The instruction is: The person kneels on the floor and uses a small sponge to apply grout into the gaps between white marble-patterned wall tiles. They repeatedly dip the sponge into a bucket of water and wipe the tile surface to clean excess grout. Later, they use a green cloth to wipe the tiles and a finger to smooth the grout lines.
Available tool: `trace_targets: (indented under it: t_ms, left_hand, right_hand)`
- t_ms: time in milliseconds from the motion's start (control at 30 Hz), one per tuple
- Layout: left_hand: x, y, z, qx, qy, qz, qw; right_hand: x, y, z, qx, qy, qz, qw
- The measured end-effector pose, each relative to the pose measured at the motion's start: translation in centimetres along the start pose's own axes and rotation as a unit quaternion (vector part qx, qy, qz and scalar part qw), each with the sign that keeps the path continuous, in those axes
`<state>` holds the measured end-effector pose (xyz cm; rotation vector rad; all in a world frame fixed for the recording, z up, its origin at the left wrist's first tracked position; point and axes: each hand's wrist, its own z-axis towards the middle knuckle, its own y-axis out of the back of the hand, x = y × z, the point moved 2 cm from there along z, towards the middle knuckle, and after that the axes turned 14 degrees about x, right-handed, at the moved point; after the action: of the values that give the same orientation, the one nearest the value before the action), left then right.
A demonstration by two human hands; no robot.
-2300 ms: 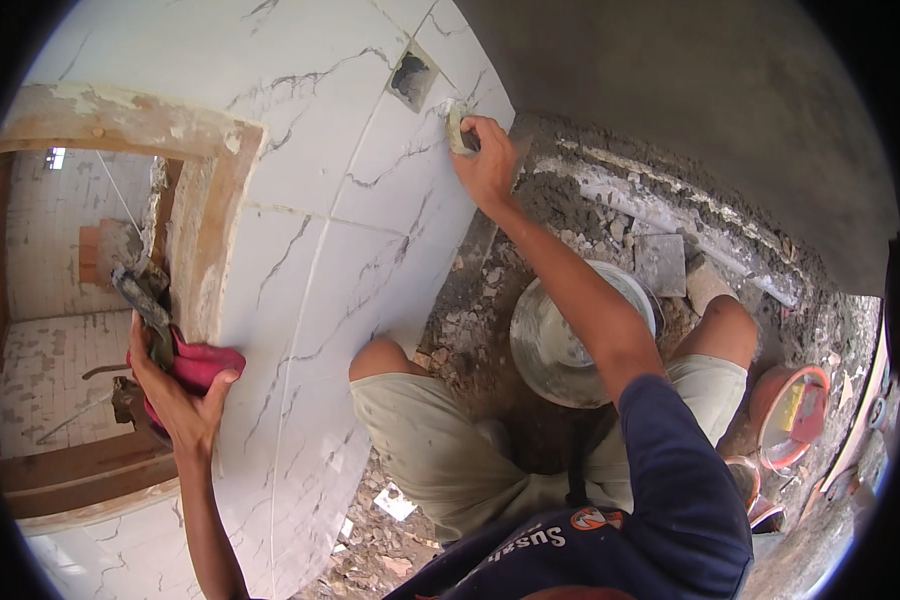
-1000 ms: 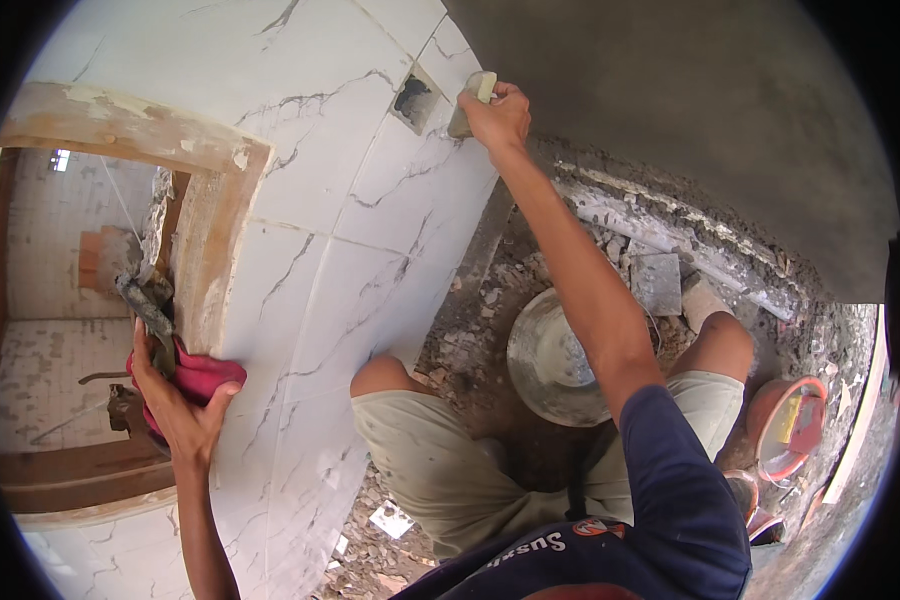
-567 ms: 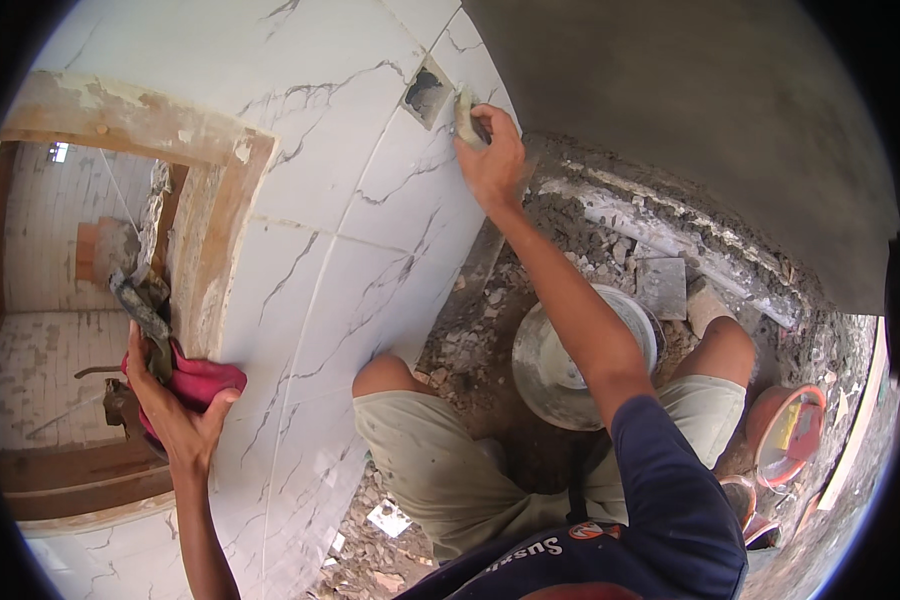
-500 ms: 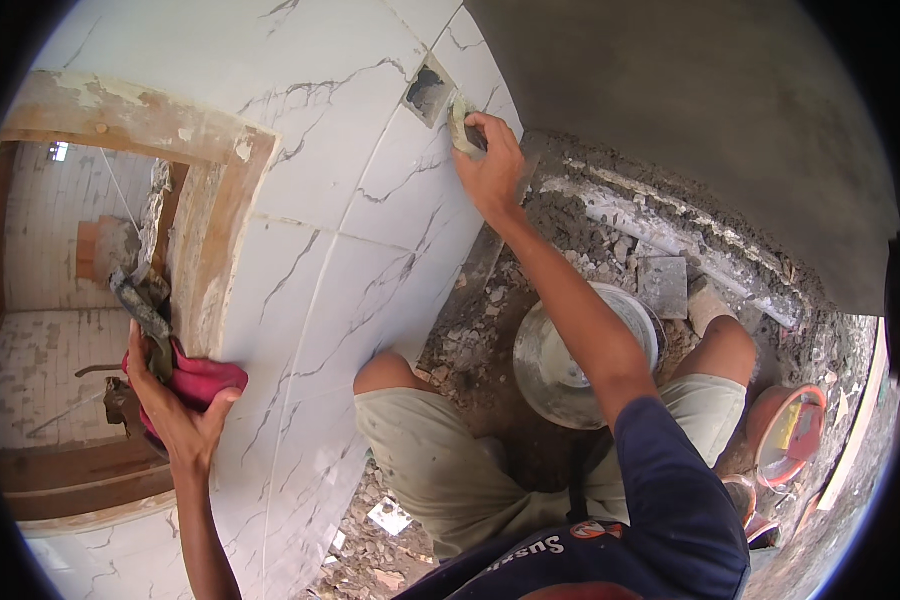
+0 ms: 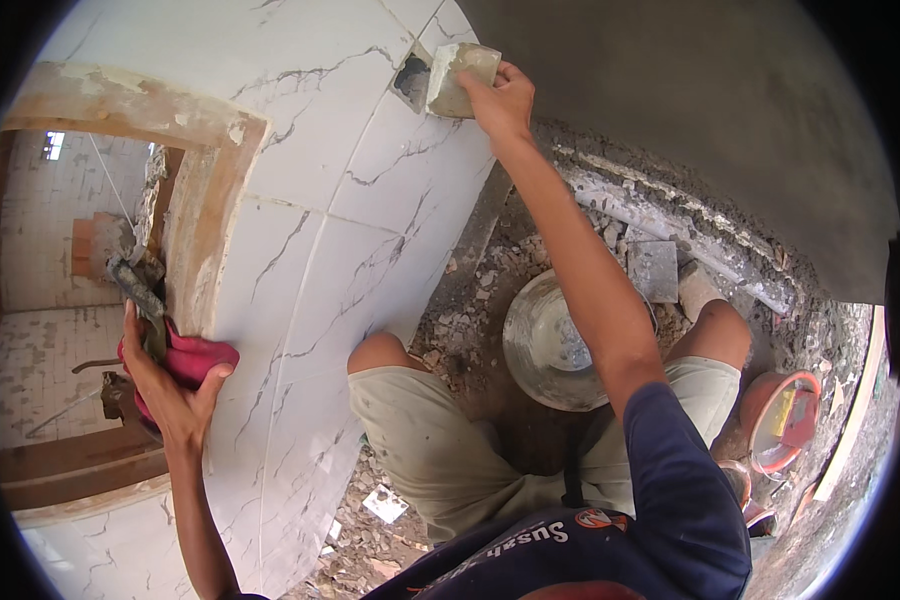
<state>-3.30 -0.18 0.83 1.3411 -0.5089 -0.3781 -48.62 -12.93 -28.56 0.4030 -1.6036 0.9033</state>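
My right hand [image 5: 502, 103] pinches a small square, box-like piece [image 5: 462, 78] between thumb and fingers. It is beige-grey and smeared, and I cannot make out its exact kind. The piece is held up against the white marbled wall tiles [image 5: 370, 230], just right of a square hole [image 5: 411, 80] cut in them. At the wooden-framed opening on the left, my left hand [image 5: 175, 400] lies with thumb and fingers apart against a crumpled red cloth [image 5: 192, 358]. Its fingertips reach a dark, dirty object [image 5: 137, 285] whose kind is unclear.
Between my knees stands a round, mortar-smeared bucket [image 5: 530, 345] on rubble. Beyond it lie a grey block [image 5: 652, 268] and a pale pipe [image 5: 685, 240] along the dark wall [image 5: 690, 110]. An orange bucket [image 5: 760, 440] stands at the right. The opening has a wooden frame [image 5: 195, 240].
My right hand has moved up along the wall and turned the square piece, so its broad face shows beside the hole. My left hand stays against the red cloth.
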Motion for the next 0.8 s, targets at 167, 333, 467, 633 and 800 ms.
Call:
trace_targets:
  t_ms: [167, 333, 467, 633, 800]
  left_hand:
    - [-0.8, 0.2, 0.7, 0.0, -0.016, -0.015, 1.0]
    - [-0.5, 0.1, 0.3, -0.001, -0.007, 0.004, 1.0]
    - [-0.2, 0.3, -0.2, -0.003, -0.002, 0.01, 1.0]
    - [0.1, 0.2, -0.1, -0.049, -0.013, -0.009, 0.999]
    - [0.1, -1.1, -0.5, -0.079, -0.032, -0.035, 0.996]
  right_hand:
    - [-5.1, 4.3, -2.2, -0.075, -0.091, -0.125, 0.985]
    - [-4.9, 0.3, -5.3, -0.016, -0.132, -0.136, 0.982]
    - [-1.2, -0.6, -6.2, 0.069, -0.084, 0.072, 0.991]
    - [0.5, 4.6, -5.3, 0.142, -0.051, 0.062, 0.987]
    - [3.8, 12.0, -7.7, 0.274, -0.033, -0.147, 0.95]
